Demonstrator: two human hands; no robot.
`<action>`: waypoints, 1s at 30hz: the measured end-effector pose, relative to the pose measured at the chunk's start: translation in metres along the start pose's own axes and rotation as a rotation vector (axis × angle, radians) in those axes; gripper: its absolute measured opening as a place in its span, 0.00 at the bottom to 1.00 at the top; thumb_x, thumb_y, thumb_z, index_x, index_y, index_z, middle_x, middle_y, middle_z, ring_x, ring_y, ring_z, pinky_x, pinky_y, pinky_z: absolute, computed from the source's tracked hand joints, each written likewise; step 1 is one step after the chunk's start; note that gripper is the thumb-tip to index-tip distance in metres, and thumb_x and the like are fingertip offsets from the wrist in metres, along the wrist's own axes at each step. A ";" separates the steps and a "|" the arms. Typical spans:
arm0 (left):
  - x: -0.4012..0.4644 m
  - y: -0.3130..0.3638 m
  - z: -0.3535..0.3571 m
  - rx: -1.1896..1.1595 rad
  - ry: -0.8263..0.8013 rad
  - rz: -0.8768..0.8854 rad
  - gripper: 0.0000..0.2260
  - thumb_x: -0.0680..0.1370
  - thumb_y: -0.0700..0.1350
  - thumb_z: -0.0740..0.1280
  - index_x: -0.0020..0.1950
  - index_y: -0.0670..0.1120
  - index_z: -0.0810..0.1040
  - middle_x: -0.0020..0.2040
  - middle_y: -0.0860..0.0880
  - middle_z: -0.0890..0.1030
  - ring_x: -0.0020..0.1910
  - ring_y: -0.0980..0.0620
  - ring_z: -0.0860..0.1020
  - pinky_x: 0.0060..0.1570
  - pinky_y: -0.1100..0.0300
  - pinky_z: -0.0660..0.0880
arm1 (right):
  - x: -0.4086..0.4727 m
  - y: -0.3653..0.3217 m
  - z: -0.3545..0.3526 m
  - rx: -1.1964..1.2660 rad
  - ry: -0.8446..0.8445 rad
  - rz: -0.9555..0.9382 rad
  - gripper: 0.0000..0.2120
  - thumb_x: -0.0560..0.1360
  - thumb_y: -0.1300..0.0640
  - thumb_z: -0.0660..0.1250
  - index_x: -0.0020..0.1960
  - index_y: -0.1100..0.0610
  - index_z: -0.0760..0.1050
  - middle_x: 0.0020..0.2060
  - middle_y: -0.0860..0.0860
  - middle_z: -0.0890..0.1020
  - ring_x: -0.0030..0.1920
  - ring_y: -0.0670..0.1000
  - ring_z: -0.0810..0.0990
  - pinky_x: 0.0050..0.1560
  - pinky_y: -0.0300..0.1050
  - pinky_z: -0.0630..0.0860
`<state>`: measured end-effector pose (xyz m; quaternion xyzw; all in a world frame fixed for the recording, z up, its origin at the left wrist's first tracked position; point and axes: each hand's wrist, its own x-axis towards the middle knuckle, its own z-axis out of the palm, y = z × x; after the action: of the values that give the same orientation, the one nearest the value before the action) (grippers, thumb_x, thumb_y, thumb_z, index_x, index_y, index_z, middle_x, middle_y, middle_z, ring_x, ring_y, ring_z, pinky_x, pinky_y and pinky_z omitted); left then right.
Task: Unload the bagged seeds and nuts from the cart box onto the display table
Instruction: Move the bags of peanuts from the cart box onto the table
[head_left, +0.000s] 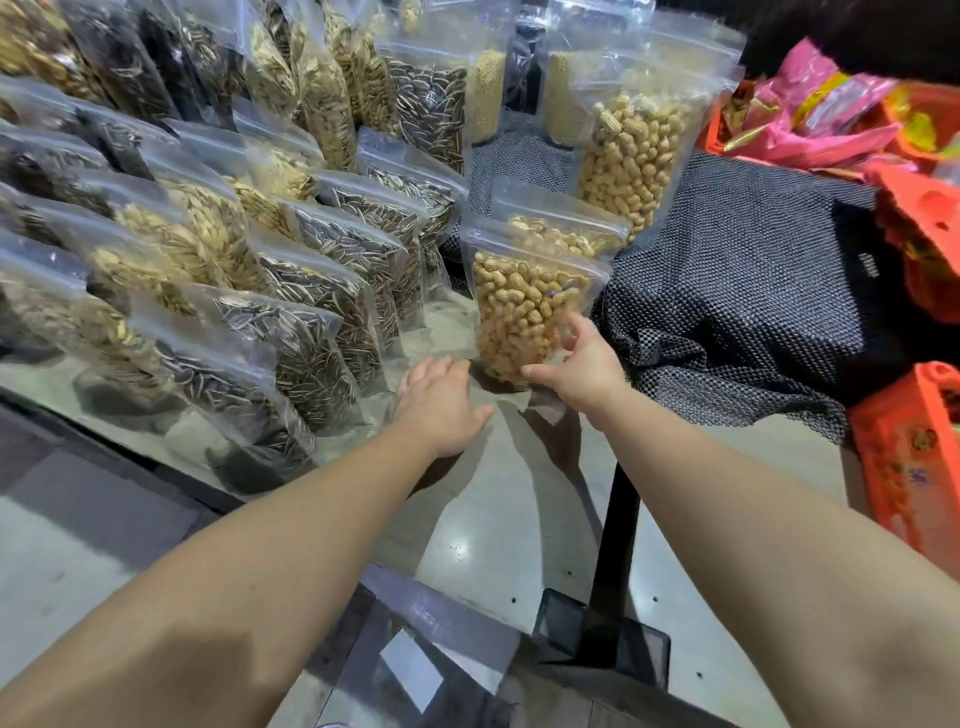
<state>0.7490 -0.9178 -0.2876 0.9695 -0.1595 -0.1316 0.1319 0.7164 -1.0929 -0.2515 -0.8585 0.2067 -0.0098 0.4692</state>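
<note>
A clear zip bag of peanuts in the shell (522, 312) stands upright on the grey display table (452, 332). My right hand (582, 364) grips its lower right side, thumb under the base. My left hand (441, 400) rests flat on the table just left of the bag, fingers spread, holding nothing. Directly behind stands a second bag of nuts (558, 234), and farther back a tall bag of peanuts (631, 150). The cart box is not in view.
Rows of upright bags of striped sunflower seeds (332, 291) and pale seeds (176, 244) fill the table's left. A dark mesh mat (727, 291) covers the right part. Red and pink packets (841, 114) and orange boxes (904, 467) lie at far right. A black table leg (613, 561) stands below.
</note>
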 end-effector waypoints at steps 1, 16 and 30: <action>-0.005 0.000 -0.003 0.004 0.002 0.017 0.34 0.79 0.61 0.63 0.80 0.47 0.58 0.80 0.45 0.59 0.80 0.44 0.53 0.78 0.47 0.50 | -0.007 0.000 -0.002 -0.001 0.020 0.023 0.42 0.70 0.56 0.77 0.77 0.53 0.58 0.71 0.54 0.70 0.69 0.55 0.71 0.65 0.46 0.71; -0.162 0.031 -0.007 0.177 -0.078 0.496 0.29 0.79 0.61 0.62 0.76 0.49 0.64 0.75 0.45 0.66 0.74 0.42 0.62 0.72 0.47 0.58 | -0.270 0.037 0.003 -0.317 0.325 0.300 0.32 0.76 0.52 0.68 0.77 0.53 0.60 0.71 0.56 0.69 0.70 0.57 0.68 0.69 0.49 0.66; -0.382 0.223 0.090 0.327 -0.165 1.112 0.32 0.79 0.64 0.59 0.78 0.49 0.61 0.77 0.45 0.65 0.75 0.41 0.62 0.73 0.45 0.60 | -0.582 0.163 -0.090 -0.299 0.617 0.744 0.32 0.76 0.45 0.66 0.76 0.52 0.60 0.72 0.55 0.68 0.70 0.58 0.68 0.68 0.53 0.69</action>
<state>0.3116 -1.0095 -0.2239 0.7343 -0.6724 -0.0914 0.0172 0.1092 -1.0309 -0.2301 -0.7417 0.6266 -0.0654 0.2302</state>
